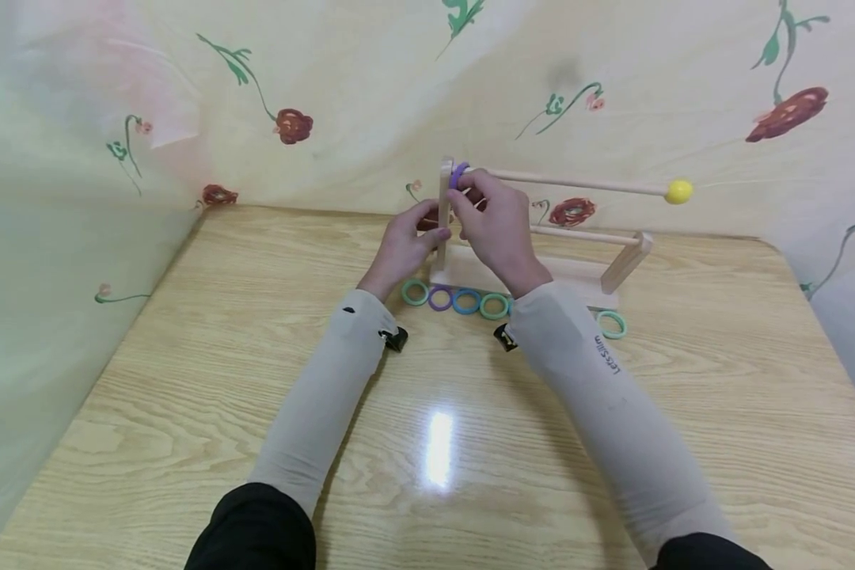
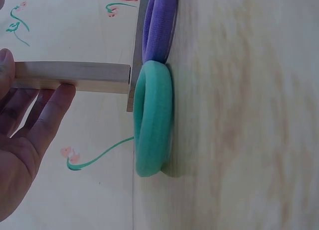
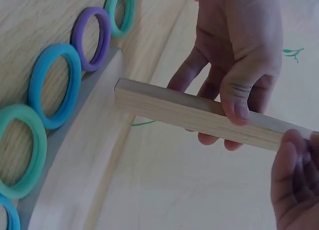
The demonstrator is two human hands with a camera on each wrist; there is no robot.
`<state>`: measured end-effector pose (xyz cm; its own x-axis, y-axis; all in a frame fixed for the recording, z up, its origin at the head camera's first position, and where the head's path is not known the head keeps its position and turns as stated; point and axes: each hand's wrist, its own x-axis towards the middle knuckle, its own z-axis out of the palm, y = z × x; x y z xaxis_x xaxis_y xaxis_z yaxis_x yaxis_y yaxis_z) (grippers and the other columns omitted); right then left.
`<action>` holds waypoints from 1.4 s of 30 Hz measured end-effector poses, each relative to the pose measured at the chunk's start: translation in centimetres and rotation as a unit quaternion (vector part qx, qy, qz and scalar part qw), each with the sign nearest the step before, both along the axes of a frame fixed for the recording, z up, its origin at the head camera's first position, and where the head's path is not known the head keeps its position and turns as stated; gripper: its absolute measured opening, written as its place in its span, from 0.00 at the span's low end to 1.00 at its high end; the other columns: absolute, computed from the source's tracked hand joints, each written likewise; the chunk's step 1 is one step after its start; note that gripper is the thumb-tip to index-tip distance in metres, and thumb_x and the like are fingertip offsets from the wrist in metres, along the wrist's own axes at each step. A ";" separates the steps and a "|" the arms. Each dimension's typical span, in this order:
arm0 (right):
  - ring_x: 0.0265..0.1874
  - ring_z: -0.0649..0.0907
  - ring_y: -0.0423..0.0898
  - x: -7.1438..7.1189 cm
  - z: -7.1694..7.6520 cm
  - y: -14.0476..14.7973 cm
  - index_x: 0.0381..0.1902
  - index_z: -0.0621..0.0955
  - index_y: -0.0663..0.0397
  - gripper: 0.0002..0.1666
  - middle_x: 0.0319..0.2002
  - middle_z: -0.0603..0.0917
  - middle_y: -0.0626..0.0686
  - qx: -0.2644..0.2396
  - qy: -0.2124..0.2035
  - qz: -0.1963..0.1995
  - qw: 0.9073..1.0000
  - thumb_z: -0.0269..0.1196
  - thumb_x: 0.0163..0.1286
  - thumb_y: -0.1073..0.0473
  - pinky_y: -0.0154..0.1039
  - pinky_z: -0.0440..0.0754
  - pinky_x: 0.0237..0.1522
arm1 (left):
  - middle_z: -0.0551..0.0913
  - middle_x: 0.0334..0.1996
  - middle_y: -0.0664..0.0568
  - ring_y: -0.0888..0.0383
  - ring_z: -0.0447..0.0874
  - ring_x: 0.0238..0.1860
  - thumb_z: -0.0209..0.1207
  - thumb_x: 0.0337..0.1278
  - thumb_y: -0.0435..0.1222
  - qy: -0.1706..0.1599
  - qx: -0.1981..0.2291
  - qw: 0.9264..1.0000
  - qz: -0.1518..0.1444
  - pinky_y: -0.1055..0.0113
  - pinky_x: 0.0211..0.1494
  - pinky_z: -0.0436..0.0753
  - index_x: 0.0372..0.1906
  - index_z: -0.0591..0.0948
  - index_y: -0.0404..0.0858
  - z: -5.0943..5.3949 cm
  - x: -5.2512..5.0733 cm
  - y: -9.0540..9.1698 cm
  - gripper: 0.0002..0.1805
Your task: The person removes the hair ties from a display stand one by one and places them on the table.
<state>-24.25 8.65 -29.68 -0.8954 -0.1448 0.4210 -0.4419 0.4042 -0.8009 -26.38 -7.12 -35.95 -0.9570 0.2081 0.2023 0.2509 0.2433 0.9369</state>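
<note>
A wooden rack has an upright post at its left end, which my left hand grips between thumb and fingers. In the right wrist view the left hand wraps the post partway up. Close beside the post's top, my right hand pinches a purple hair tie that sits at the left end of the upper rod. Below, hair ties lie in a row along the rack's front, among them a green one, a purple one and a blue one.
The upper rod's right end carries a yellow ball. A lower rod meets a shorter right post. Another green hair tie lies on the wooden table by the base's right end. Flowered cloth hangs behind.
</note>
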 end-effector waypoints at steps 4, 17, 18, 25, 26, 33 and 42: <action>0.15 0.80 0.50 0.0 0.0 0.1 0.46 0.81 0.60 0.08 0.28 0.82 0.62 -0.127 -0.040 0.046 0.990 0.62 0.75 0.61 0.35 0.82 0.19 | 0.83 0.51 0.42 0.52 0.81 0.52 0.60 0.69 0.30 0.001 -0.002 1.000 -0.003 0.59 0.46 0.86 0.60 0.80 0.37 0.0 0.1 0.1 0.17; 0.14 0.81 0.48 0.8 1.7 1.3 0.43 0.79 0.63 0.07 0.28 0.83 0.60 -0.226 -0.219 0.122 0.941 0.61 0.75 0.63 0.38 0.84 0.18 | 0.83 0.50 0.47 0.53 0.81 0.52 0.60 0.70 0.31 0.004 -0.003 1.000 -0.009 0.63 0.47 0.86 0.62 0.79 0.39 -0.1 0.1 0.2 0.18; 0.14 0.81 0.48 0.8 1.8 1.5 0.44 0.79 0.64 0.09 0.29 0.83 0.60 -0.205 -0.219 0.118 0.947 0.61 0.75 0.61 0.38 0.84 0.18 | 0.83 0.50 0.47 0.53 0.81 0.52 0.60 0.70 0.31 0.006 -0.005 1.000 -0.009 0.63 0.47 0.85 0.62 0.79 0.38 0.0 0.1 0.2 0.18; 0.18 0.83 0.48 1.1 1.5 3.1 0.38 0.81 0.64 0.08 0.29 0.82 0.59 -0.178 -0.192 0.089 0.961 0.64 0.74 0.62 0.38 0.86 0.21 | 0.82 0.53 0.41 0.53 0.80 0.52 0.61 0.69 0.32 0.004 -0.014 1.000 -0.003 0.63 0.48 0.85 0.64 0.78 0.37 0.0 0.2 0.1 0.20; 0.19 0.83 0.48 1.1 1.4 3.3 0.37 0.81 0.64 0.07 0.28 0.82 0.59 -0.187 -0.188 0.085 0.961 0.64 0.73 0.63 0.37 0.86 0.21 | 0.82 0.53 0.40 0.53 0.81 0.52 0.61 0.69 0.32 0.002 -0.013 1.000 -0.003 0.63 0.48 0.85 0.64 0.78 0.37 0.0 0.2 0.1 0.20; 0.19 0.82 0.44 1.0 0.5 4.1 0.36 0.82 0.66 0.06 0.26 0.82 0.58 -0.206 -0.131 0.039 0.969 0.60 0.74 0.69 0.34 0.85 0.21 | 0.82 0.52 0.41 0.53 0.80 0.51 0.61 0.69 0.31 0.002 -0.002 1.000 -0.004 0.64 0.48 0.85 0.63 0.78 0.36 -0.1 0.1 0.0 0.20; 0.18 0.82 0.44 1.6 -0.8 6.6 0.34 0.81 0.69 0.06 0.24 0.82 0.57 -0.273 -0.107 -0.010 0.956 0.61 0.72 0.70 0.34 0.86 0.22 | 0.82 0.51 0.41 0.52 0.80 0.51 0.61 0.68 0.31 0.006 -0.005 1.000 -0.001 0.64 0.48 0.85 0.63 0.78 0.35 -0.2 0.1 -0.1 0.20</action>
